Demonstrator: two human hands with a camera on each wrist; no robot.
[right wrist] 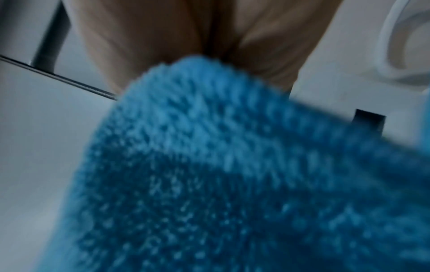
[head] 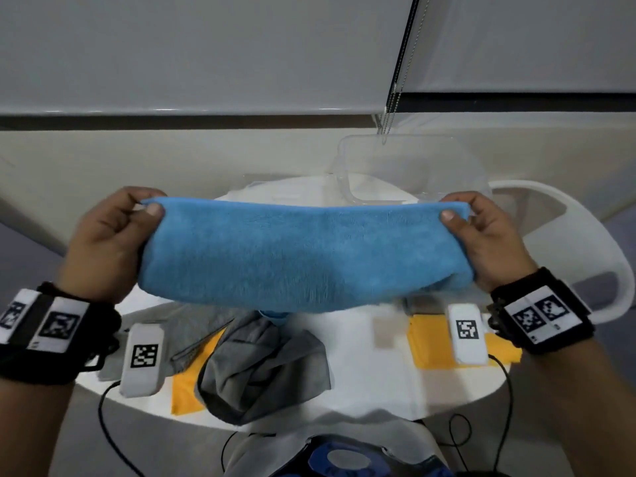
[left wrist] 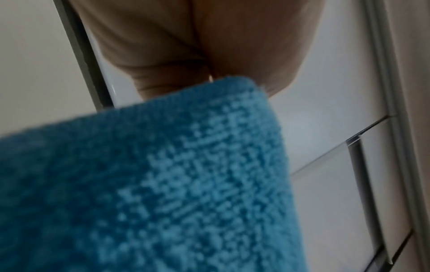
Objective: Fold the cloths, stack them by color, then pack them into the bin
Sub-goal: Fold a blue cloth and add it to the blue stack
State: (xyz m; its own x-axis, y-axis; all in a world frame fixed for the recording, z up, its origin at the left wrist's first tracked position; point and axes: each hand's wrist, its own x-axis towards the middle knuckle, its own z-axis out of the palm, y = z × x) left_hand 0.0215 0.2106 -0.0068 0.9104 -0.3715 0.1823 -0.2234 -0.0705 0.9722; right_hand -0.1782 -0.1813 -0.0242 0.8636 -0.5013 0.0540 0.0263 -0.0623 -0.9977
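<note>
A blue cloth point(head: 303, 253) hangs stretched in the air above the round white table point(head: 371, 380). My left hand point(head: 137, 208) pinches its upper left corner, and my right hand point(head: 457, 210) pinches its upper right corner. The cloth looks doubled over, its lower edge sagging. Both wrist views show the blue cloth point(left wrist: 163, 184) point(right wrist: 232, 174) close up under pinching fingers. On the table lie a crumpled grey cloth point(head: 265, 366), a loose yellow cloth point(head: 187, 383) partly under it, and a folded yellow cloth point(head: 433, 342) at the right. The clear plastic bin point(head: 406, 166) stands at the table's far side.
A white chair point(head: 568, 242) stands to the right of the table. Another grey cloth point(head: 192, 325) lies at the left. A wall with window blinds and hanging cords point(head: 392, 108) is behind. Black cables point(head: 506, 407) trail off the table's near edge.
</note>
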